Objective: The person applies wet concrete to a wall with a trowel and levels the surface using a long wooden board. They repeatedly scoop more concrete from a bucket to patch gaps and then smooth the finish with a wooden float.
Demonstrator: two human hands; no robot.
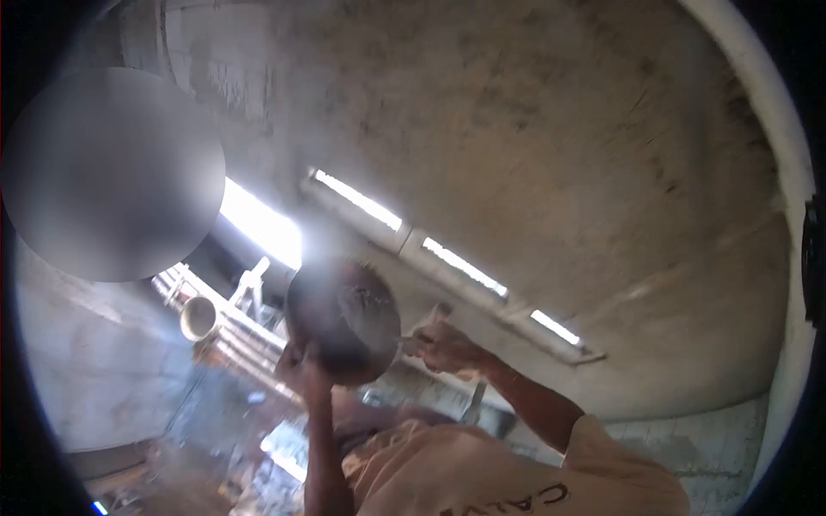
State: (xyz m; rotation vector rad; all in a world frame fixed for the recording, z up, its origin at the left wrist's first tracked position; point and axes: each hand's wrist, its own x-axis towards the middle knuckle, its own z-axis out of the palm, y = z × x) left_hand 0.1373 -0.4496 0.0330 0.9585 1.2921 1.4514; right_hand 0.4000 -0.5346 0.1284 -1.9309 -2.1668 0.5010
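A dark, round, pan-like vessel is held up in front of the tan shirt. My left hand grips its lower left edge, with the fingers partly blurred. Just right of the vessel, my right hand has its fingers closed around something small and thin that points towards the rim. Blur hides what this is, and whether it touches the vessel cannot be made out.
A stained wall or ceiling with narrow bright openings fills the upper right. Metal rails and a round tan object stand at left. Blurred clutter lies lower left. A blurred grey disc covers the upper left.
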